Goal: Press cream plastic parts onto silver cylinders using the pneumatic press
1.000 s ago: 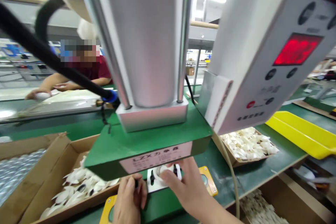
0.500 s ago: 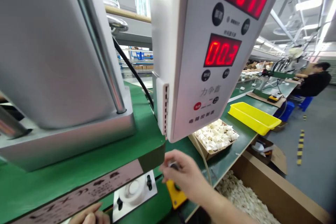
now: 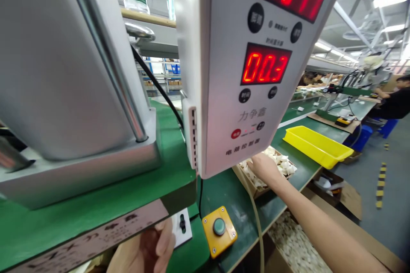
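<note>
My left hand [image 3: 150, 245] is beneath the press's green front edge, over the white metal fixture plate [image 3: 182, 227]. Its fingers are curled and partly hidden, and they cover the round white seat of the plate; what they grip cannot be made out. My right hand [image 3: 263, 166] reaches into a cardboard tray [image 3: 253, 187] of small white pieces [image 3: 285, 164]. Its fingertips are hidden among the pieces and behind the control box [image 3: 224, 94]. Between the two hands sits a yellow button box [image 3: 219, 243] with a green button [image 3: 219, 226].
The grey press [image 3: 73, 72] rises on the left. A yellow tray [image 3: 317, 147] lies further along the green bench. Below the bench edge stands a large carton of pale pieces [image 3: 294, 241]. A hose [image 3: 256, 209] hangs before the cardboard tray. Another person [image 3: 395, 100] sits far right.
My right hand has moved from above the yellow button box, away to the right, into the cardboard tray. My left hand has moved up and right onto the fixture. The view has shifted slightly.
</note>
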A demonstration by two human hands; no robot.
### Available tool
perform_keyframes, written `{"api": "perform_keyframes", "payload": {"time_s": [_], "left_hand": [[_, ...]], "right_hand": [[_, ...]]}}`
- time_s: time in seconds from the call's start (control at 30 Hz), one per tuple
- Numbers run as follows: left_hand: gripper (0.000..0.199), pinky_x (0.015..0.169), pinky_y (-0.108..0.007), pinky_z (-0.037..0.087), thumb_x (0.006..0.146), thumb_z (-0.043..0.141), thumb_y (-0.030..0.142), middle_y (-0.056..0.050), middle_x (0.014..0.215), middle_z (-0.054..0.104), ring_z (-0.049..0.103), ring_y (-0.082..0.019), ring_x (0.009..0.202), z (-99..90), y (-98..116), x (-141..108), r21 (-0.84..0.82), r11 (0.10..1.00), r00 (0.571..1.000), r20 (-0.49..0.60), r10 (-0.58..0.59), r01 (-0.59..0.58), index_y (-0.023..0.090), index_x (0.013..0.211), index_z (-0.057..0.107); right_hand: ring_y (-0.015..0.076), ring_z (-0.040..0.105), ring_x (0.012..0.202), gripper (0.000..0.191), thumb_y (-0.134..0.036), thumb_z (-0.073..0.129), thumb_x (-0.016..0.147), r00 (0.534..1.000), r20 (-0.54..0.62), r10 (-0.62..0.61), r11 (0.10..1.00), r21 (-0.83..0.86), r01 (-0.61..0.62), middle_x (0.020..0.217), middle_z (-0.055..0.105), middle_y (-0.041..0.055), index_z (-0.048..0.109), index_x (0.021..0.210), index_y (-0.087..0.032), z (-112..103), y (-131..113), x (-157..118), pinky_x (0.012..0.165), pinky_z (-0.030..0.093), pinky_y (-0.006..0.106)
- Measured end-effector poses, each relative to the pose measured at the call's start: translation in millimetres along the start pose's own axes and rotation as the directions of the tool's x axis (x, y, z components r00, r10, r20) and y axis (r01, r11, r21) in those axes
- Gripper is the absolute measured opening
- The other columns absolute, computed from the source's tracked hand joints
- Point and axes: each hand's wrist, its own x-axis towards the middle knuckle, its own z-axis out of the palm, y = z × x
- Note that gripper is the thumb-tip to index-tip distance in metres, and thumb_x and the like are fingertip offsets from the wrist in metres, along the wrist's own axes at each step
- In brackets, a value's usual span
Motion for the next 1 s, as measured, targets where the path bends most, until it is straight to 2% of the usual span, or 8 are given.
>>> {"api": "perform_keyframes", "payload": {"time_s": [0.27, 0.43, 0.53, 0.63, 0.73, 0.8, 0.87, 1.0], "left_hand": [[0.030, 0.034, -0.016, 0.020, 0.066, 0.072, 0.024, 0.007, 0.053, 0.032, 0.026, -0.005, 0.041, 22.7, -1.2, -5.7, -0.219, 0.975, 0.996, 0.079, -0.029, 0.046, 0.021, 0.063, 0.042], [0.025, 0.039, -0.021, 0.032, 0.076, 0.060, 0.037, 0.003, 0.056, 0.045, 0.040, -0.010, 0.047, 16.1, 6.5, -15.7, 0.221, 0.962, 0.979, -0.090, 0.185, -0.162, 0.021, 0.062, 0.046], [0.027, 0.045, -0.024, 0.037, 0.086, 0.049, 0.044, 0.003, 0.059, 0.050, 0.043, -0.011, 0.051, -3.9, 5.4, -25.7, 0.431, 0.871, 0.912, -0.211, 0.352, -0.236, 0.023, 0.069, 0.049], [0.023, 0.057, -0.025, 0.042, 0.085, 0.053, 0.046, 0.003, 0.064, 0.052, 0.049, -0.013, 0.061, -35.4, -1.1, -29.8, 0.763, 0.564, 0.788, -0.120, 0.604, -0.317, 0.024, 0.079, 0.056], [0.024, 0.069, -0.031, 0.047, 0.085, 0.057, 0.042, -0.002, 0.089, 0.059, 0.055, -0.017, 0.078, -63.4, -6.8, -26.2, 0.929, 0.007, 0.662, 0.259, 0.703, -0.371, 0.026, 0.102, 0.060], [0.029, 0.076, -0.036, 0.049, 0.086, 0.057, 0.038, -0.006, 0.104, 0.058, 0.056, -0.022, 0.091, -73.1, -9.5, -21.7, 0.900, -0.238, 0.608, 0.425, 0.671, -0.366, 0.025, 0.111, 0.055], [0.031, 0.082, -0.041, 0.049, 0.087, 0.055, 0.036, -0.009, 0.109, 0.057, 0.054, -0.025, 0.101, -75.4, -12.7, -17.1, 0.860, -0.363, 0.589, 0.511, 0.626, -0.360, 0.022, 0.114, 0.052], [0.030, 0.086, -0.043, 0.051, 0.088, 0.053, 0.031, -0.012, 0.110, 0.055, 0.052, -0.026, 0.106, -70.9, -21.0, -10.8, 0.821, -0.416, 0.604, 0.570, 0.557, -0.391, 0.021, 0.116, 0.050]], "right_hand": [[0.0247, 0.062, 0.089, 0.027, -0.022, 0.043, 0.088, 0.996, -0.081, 0.027, 0.999, -0.037, -0.030, 0.095, 0.067, 0.0159, 0.066, 0.098, -0.012, -12.4, 13.5, 3.1, 0.071, 0.042, 0.032], [0.0206, 0.062, 0.082, 0.029, -0.035, 0.043, 0.089, 0.970, -0.231, 0.072, 0.995, 0.088, -0.053, 0.088, 0.068, 0.0102, 0.065, 0.094, -0.016, -49.0, -21.8, -23.1, 0.067, 0.044, 0.028], [0.0139, 0.058, 0.060, 0.030, -0.040, 0.045, 0.088, 0.995, -0.097, -0.012, 0.891, 0.450, 0.054, 0.069, 0.064, 0.0026, 0.065, 0.088, -0.018, -52.1, -82.7, -50.2, 0.055, 0.043, 0.023], [0.0107, 0.056, 0.058, 0.025, -0.035, 0.046, 0.089, 0.959, 0.041, -0.281, 0.668, 0.726, 0.165, 0.072, 0.064, 0.0010, 0.065, 0.091, -0.018, -37.6, -152.0, -70.8, 0.053, 0.043, 0.019], [0.0098, 0.055, 0.057, 0.022, -0.029, 0.045, 0.090, 0.918, -0.009, -0.397, 0.632, 0.722, 0.281, 0.070, 0.064, -0.0003, 0.066, 0.088, -0.021, -21.4, -198.6, -77.6, 0.056, 0.044, 0.019], [0.0104, 0.055, 0.058, 0.022, -0.028, 0.045, 0.091, 0.897, -0.011, -0.441, 0.655, 0.679, 0.330, 0.068, 0.064, -0.0011, 0.066, 0.090, -0.022, -15.5, -211.6, -77.2, 0.062, 0.045, 0.021], [0.0119, 0.059, 0.065, 0.022, -0.028, 0.045, 0.091, 0.872, 0.018, -0.490, 0.683, 0.630, 0.371, 0.073, 0.067, -0.0001, 0.066, 0.094, -0.022, -13.1, -214.1, -76.2, 0.070, 0.047, 0.023], [0.0193, 0.062, 0.095, 0.026, -0.027, 0.042, 0.093, 0.853, 0.005, -0.522, 0.733, 0.515, 0.445, 0.099, 0.069, 0.0052, 0.067, 0.097, -0.021, -7.7, -208.5, -77.4, 0.087, 0.045, 0.031]]}}
